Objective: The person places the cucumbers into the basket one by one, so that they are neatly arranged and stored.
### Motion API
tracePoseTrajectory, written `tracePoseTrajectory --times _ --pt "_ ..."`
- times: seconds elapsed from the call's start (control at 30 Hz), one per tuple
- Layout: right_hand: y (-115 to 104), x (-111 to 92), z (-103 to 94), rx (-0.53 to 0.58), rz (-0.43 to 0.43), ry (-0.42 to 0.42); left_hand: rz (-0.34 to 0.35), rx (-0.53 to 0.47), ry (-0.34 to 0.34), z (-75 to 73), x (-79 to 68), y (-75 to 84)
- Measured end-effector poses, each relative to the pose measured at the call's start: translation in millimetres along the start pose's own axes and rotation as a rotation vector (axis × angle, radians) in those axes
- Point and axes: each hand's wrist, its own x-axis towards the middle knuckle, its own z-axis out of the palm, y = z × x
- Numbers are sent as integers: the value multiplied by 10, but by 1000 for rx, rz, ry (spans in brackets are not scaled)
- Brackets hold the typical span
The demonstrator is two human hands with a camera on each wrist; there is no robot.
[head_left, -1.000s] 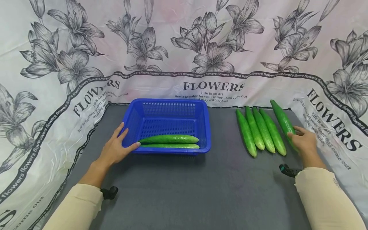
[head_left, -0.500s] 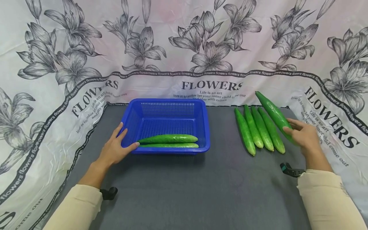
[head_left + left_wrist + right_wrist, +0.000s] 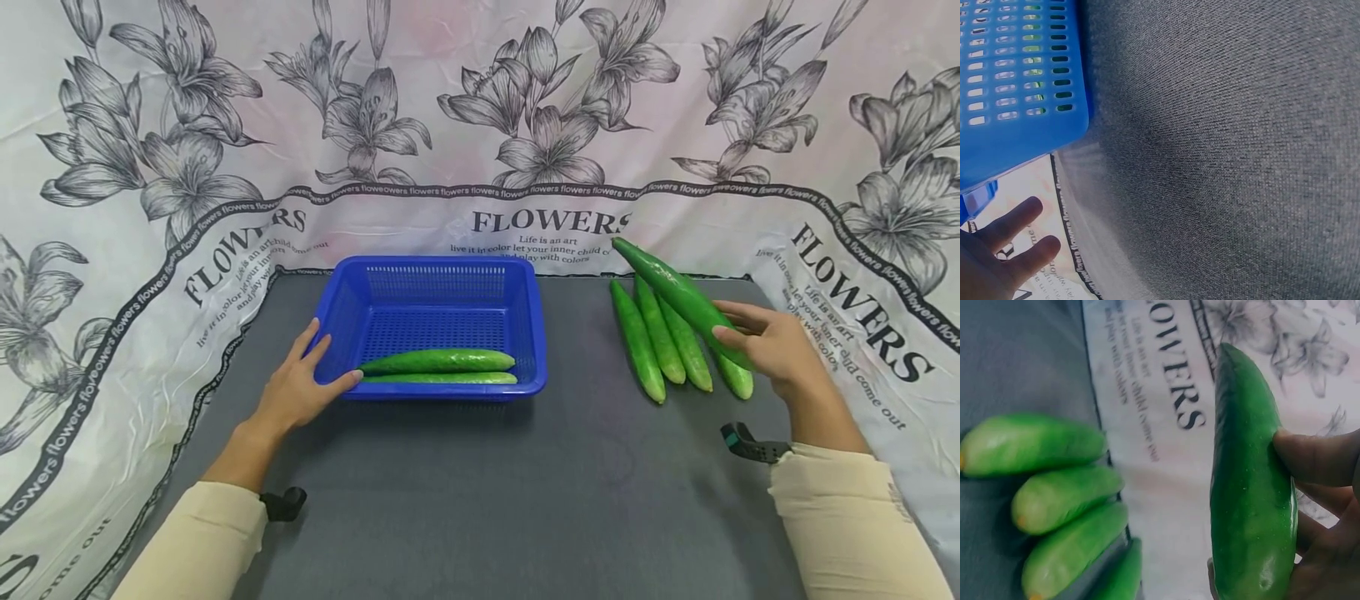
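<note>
My right hand (image 3: 772, 346) pinches one end of a long green cucumber (image 3: 671, 287), thumb on one side and fingers on the other. This cucumber (image 3: 1250, 481) is tilted, its far tip toward the back left, and hangs over a row of several cucumbers (image 3: 637, 342) on the table. My left hand (image 3: 296, 387) rests at the near left corner of a blue plastic basket (image 3: 543, 350), thumb on the rim and fingers spread along the left side. In the left wrist view its fingers (image 3: 1035, 256) look straight. Two cucumbers (image 3: 442, 361) lie side by side along the basket's front wall.
A dark grey cloth (image 3: 487, 483) covers the table. A white curtain with flower prints (image 3: 555, 142) hangs behind it and along both sides. Dark wrist devices (image 3: 750, 442) sit at both cuffs.
My right hand has lifted the rightmost cucumber off the table and moved it left above the row. The left hand and the basket have stayed in place.
</note>
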Motion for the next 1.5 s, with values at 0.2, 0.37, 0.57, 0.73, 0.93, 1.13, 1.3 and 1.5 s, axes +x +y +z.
tracePoseTrajectory --times 0.2,0.37,0.57,0.73,0.93,1.13,1.3,1.5 --pt "-138 -20 17 8 -49 -39 -2 -1 -3 -5 8 0" --pt "-217 -32 47 -6 -86 -54 -9 -2 -5 -10 0 1" --pt "-406 -43 50 -73 -142 -109 -5 2 -9 -10 1 0" --pt "-640 -60 70 -110 -193 -142 -2 -1 -11 -16 11 -2" --pt "-904 -70 139 -99 -222 -176 3 2 -4 -13 10 5" --pt "-1074 -38 269 -90 -278 -211 6 1 2 -2 4 -5" --pt "-1222 26 357 -110 -346 -275 7 2 2 1 -13 -24" --pt "-1399 117 435 -125 -394 -310 6 -3 -4 -1 -12 -15"
